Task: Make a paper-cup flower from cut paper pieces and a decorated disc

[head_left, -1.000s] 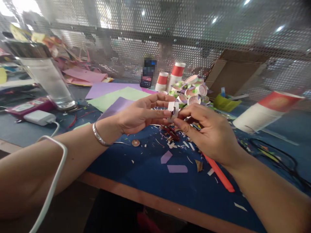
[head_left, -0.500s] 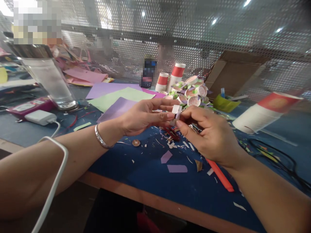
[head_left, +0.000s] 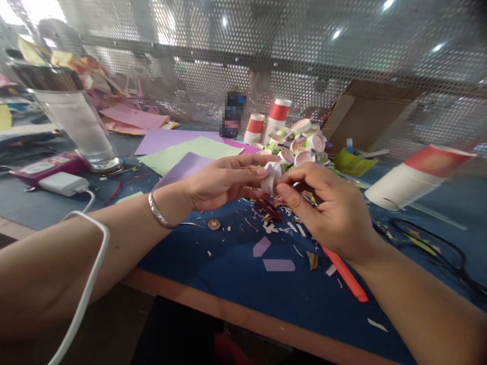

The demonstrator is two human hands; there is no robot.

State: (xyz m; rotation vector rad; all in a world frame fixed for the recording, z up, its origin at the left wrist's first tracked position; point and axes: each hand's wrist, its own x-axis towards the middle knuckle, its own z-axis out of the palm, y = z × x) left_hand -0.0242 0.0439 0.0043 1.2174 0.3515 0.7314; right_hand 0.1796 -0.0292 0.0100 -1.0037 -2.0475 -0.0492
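Between my two hands is a small white round paper piece (head_left: 272,178), short and ring-like, similar to the cut cup ends in the pile behind it. My left hand (head_left: 228,181), with a silver bangle at the wrist, grips its left side between thumb and fingers. The thumb and forefinger of my right hand (head_left: 327,208) pinch its right edge. Just beyond my fingers lies a pile of cup-end pieces (head_left: 304,144) with green and purple paper bits. A red-orange pen-like stick (head_left: 346,276) rests under my right hand, partly hidden by it.
Paper scraps (head_left: 279,264) litter the blue table (head_left: 213,289). Purple and green sheets (head_left: 198,152) lie at left, near a glass bottle (head_left: 81,121) and a charger (head_left: 63,183). Stacked paper cups (head_left: 418,175) lean at right by a black cable (head_left: 437,243). A white cable (head_left: 89,274) crosses my left forearm.
The white paper piece has turned in my fingers, so its round side now shows where a flat white tab was before. Both hands stay in nearly the same place.
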